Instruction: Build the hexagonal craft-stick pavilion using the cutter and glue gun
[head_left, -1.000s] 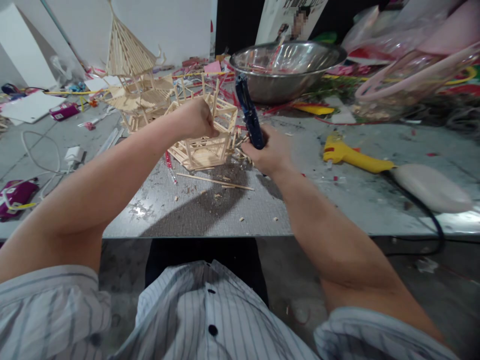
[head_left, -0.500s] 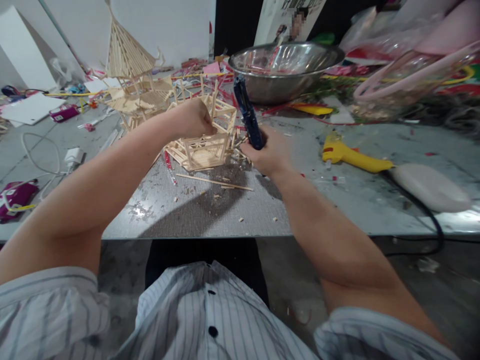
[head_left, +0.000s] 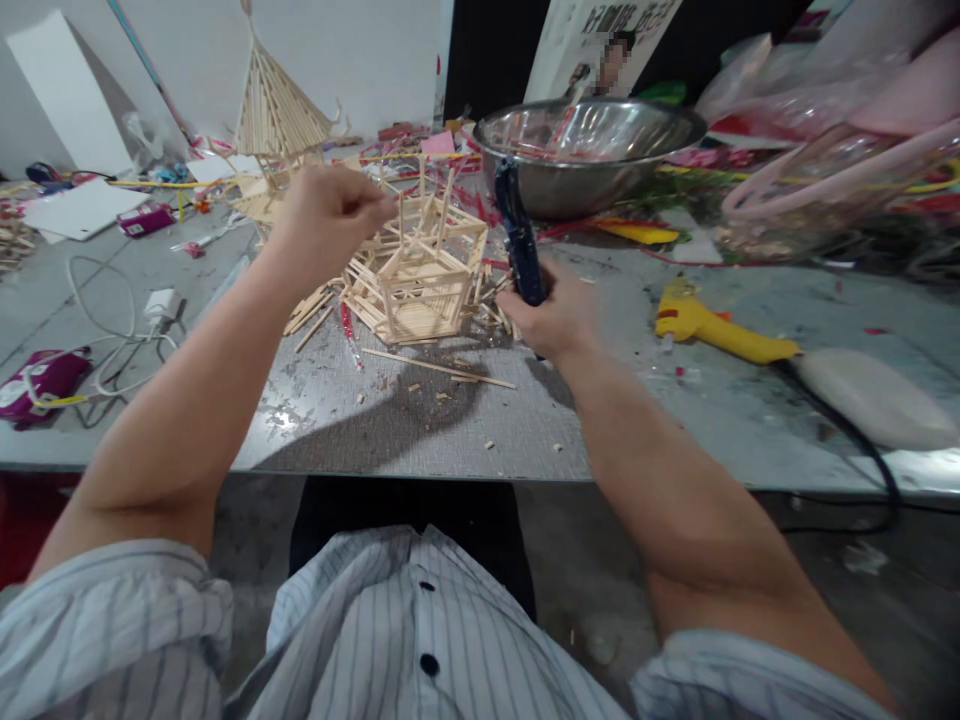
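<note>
A small open frame of thin wooden sticks (head_left: pixel 427 290) stands on the table in front of me. My left hand (head_left: pixel 330 215) is raised at its upper left, fingertips pinched near the tops of the posts. Whatever sits in that pinch, if anything, is too small to make out. To the right of the frame, my right hand (head_left: pixel 555 310) is wrapped round a long dark blue tool (head_left: pixel 519 235) with pale specks, held nearly upright; its exact kind does not show. Behind my left forearm rises a stick tower with a pointed roof (head_left: pixel 274 105), its lower part partly hidden.
Loose sticks (head_left: pixel 442 368) lie before the frame. A steel bowl (head_left: pixel 585 180) stands behind the blue tool. On the right rests a yellow glue gun (head_left: pixel 720 325) with a black cord. A white charger (head_left: pixel 160 304) with its cable and a purple box (head_left: pixel 45 385) are on the left.
My left hand has drawn back from inside the stick frame, up and to the left. My right hand keeps its grip on the blue tool. The whole view has shifted slightly.
</note>
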